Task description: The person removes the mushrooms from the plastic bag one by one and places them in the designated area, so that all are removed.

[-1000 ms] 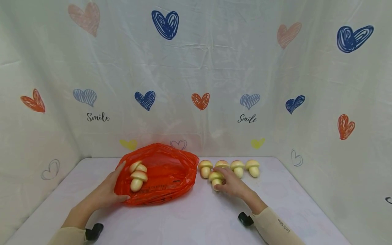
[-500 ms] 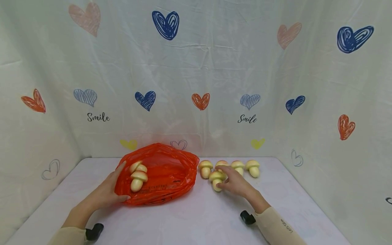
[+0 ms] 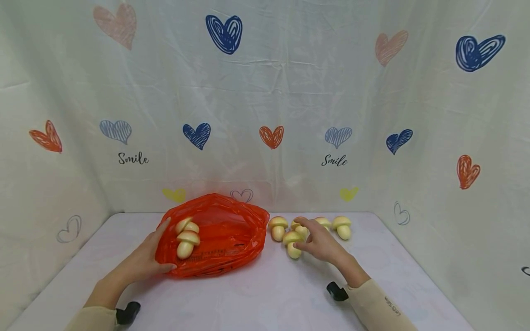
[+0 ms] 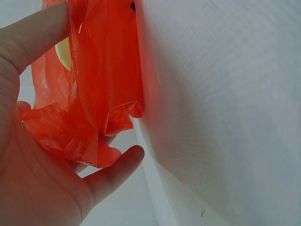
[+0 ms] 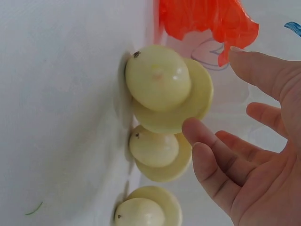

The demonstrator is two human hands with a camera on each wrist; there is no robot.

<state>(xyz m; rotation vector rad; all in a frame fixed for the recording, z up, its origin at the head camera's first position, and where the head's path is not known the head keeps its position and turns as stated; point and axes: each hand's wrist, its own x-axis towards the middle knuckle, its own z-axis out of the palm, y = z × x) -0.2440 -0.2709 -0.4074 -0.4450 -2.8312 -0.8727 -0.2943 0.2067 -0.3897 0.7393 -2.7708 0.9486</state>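
Crinkled red plastic bag [image 3: 232, 232], left hand [image 3: 142, 257] spread against its nine-o'clock side, right hand [image 3: 320, 242] with thumb and fingers apart, smooth pale-yellow mushroom shape [image 3: 293, 243], stem towards six, cap twelve, just beside right hand at nine.

One mushroom [image 3: 322, 222] partly behind right grip [image 3: 322, 242]

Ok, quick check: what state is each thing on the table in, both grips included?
Red bag: mouth spread open, two mushrooms inside.
Bagged mushrooms: lying close together, toward the bag's left side.
Back-row mushrooms: four, on the table, middle two partly hidden.
Front mushroom: on the table, not held.
Left grip: holding the bag's left edge.
Right grip: fingers parted, holding nothing; contact with the front mushroom unclear.
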